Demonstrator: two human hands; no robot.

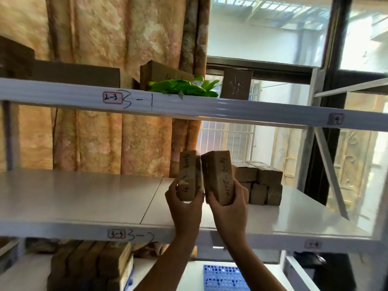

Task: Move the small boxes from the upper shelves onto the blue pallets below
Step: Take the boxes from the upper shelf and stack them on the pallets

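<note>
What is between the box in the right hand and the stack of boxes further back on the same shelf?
Nothing: in the head view, only bare shelf separates the held box from the stack.

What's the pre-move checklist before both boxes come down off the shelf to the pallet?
1. Left hand grip on its small box: ok, fingers wrap the lower end.
2. Right hand grip on the other box: ok, held at the lower end.
3. Both boxes lifted off the middle shelf: cannot tell, the hands hide their bases.
4. Held boxes apart from the remaining stack: ok, a gap shows.
5. Blue pallet visible below: ok, though only part shows.
6. Landing spot on the pallet free: cannot tell, the arms cover much of it.
</note>
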